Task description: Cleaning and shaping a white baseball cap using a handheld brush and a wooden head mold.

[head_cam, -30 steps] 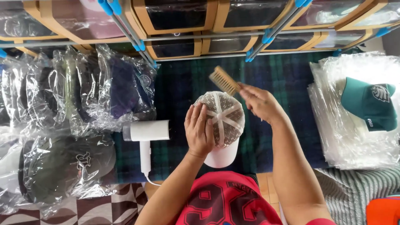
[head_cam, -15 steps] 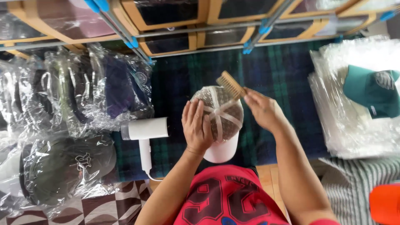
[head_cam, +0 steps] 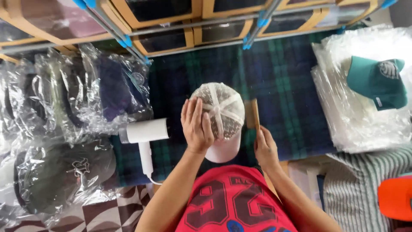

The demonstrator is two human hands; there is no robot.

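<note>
The wooden brush [head_cam: 255, 113] has dropped from the cap's crown to its right side, pulled in toward the body.

Left to right: a white hair dryer [head_cam: 143, 132] lies on the plaid blanket [head_cam: 283, 77]; the left hand [head_cam: 196, 126], fingers spread flat, presses the left side of the white mesh cap [head_cam: 223, 114], as before; the right hand [head_cam: 266, 148] is closed around the brush handle, brush upright just beside the cap; a green cap [head_cam: 377, 81] rests on plastic bags.
</note>
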